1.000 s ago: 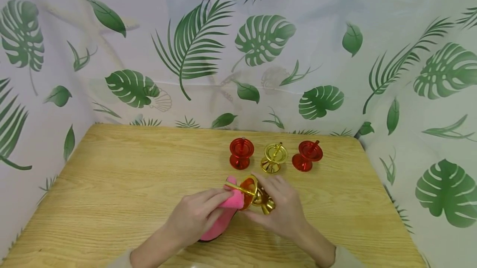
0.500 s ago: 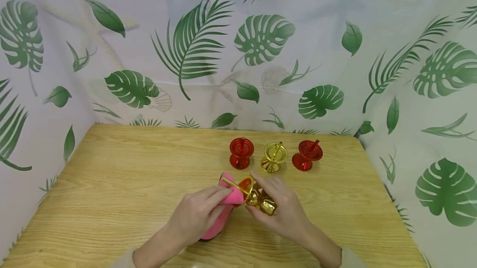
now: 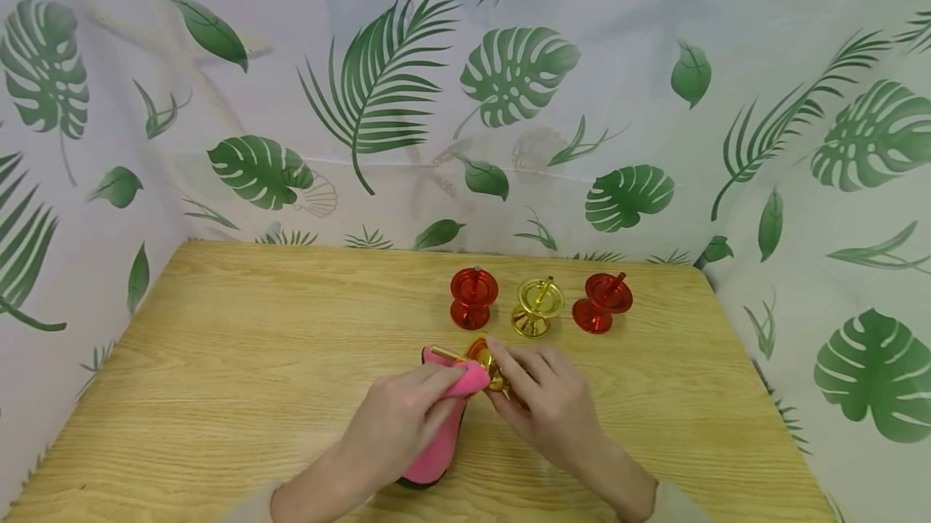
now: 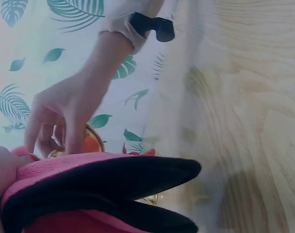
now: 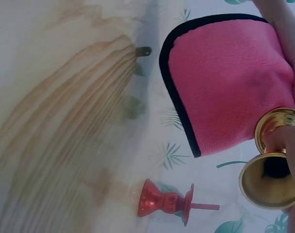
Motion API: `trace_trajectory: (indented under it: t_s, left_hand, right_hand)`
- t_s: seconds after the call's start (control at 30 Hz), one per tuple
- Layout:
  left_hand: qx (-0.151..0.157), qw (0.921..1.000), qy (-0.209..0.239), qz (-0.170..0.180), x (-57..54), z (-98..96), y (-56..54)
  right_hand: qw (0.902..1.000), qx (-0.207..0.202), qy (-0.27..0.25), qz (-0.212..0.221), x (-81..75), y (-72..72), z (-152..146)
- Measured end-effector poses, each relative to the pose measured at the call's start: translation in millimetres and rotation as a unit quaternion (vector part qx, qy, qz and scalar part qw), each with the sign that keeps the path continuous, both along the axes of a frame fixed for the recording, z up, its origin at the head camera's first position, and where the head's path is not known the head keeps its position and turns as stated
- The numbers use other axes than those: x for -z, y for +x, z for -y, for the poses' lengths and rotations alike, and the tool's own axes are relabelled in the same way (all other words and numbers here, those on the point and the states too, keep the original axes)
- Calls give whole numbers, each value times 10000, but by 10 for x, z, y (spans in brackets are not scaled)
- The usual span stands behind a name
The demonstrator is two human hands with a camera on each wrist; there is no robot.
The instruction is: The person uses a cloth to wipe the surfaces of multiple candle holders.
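My right hand (image 3: pixel 553 402) grips a shiny gold candle holder (image 3: pixel 496 379) by its stem and dish, tilted so that its spike points left. In the right wrist view the hollow base of this gold candle holder (image 5: pixel 249 187) faces the camera. A pink cloth (image 3: pixel 438 452) with a black edge is pinched in my left hand (image 3: pixel 396 422); one fold of it presses against the holder's dish beside the spike. The rest of the cloth (image 5: pixel 225 82) hangs down below the hand. My fingers and the cloth hide much of the holder.
Three candle holders stand upright in a row behind my hands: a red candle holder (image 3: pixel 474 297), a gold candle holder (image 3: pixel 534 317) and another red candle holder (image 3: pixel 595 317). They stand on a wooden table (image 3: pixel 276 329). A leaf-patterned sheet (image 3: pixel 407 216) encloses the back and sides.
The held candle holder has turned in my right hand, whose fingers now cover more of it. My left hand has shifted slightly right with the cloth. The three standing holders have stayed put.
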State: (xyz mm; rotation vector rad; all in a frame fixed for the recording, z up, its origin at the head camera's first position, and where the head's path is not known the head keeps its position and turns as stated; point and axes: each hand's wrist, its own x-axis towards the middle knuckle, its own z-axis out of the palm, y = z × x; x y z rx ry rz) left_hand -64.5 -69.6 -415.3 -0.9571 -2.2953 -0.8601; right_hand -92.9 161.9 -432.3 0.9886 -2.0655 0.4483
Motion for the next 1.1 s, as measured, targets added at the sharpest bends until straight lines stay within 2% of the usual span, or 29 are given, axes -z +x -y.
trace_trajectory:
  t_s: [0.13,0.27,0.33,0.4,0.5,0.67,0.8,1.1]
  left_hand:
    - [-6,9987,-175,-473,43,5,-16]
    - [41,9904,-425,-1315,127,61,-69]
    - [40,9856,-443,-1634,165,84,-94]
    - [3,9835,-349,-1774,189,97,-109]
    - [-133,9841,-194,-1761,177,140,-118]
    - [-313,9850,142,-1690,89,254,-166]
    - [-364,9861,249,-1605,54,307,-179]
    - [-187,9889,166,-1465,129,199,-103]
  right_hand:
    - [9955,-218,-346,853,-15,16,-45]
    - [9801,-515,-792,1746,-26,28,-67]
    - [9741,-560,-905,1996,-25,35,-68]
    - [9708,-542,-933,2142,-23,41,-65]
    - [9695,-479,-924,2221,-22,51,-64]
    - [9669,-392,-925,2344,-40,72,-101]
    - [9667,-376,-919,2360,-47,83,-127]
    - [9722,-384,-910,2122,-39,83,-70]
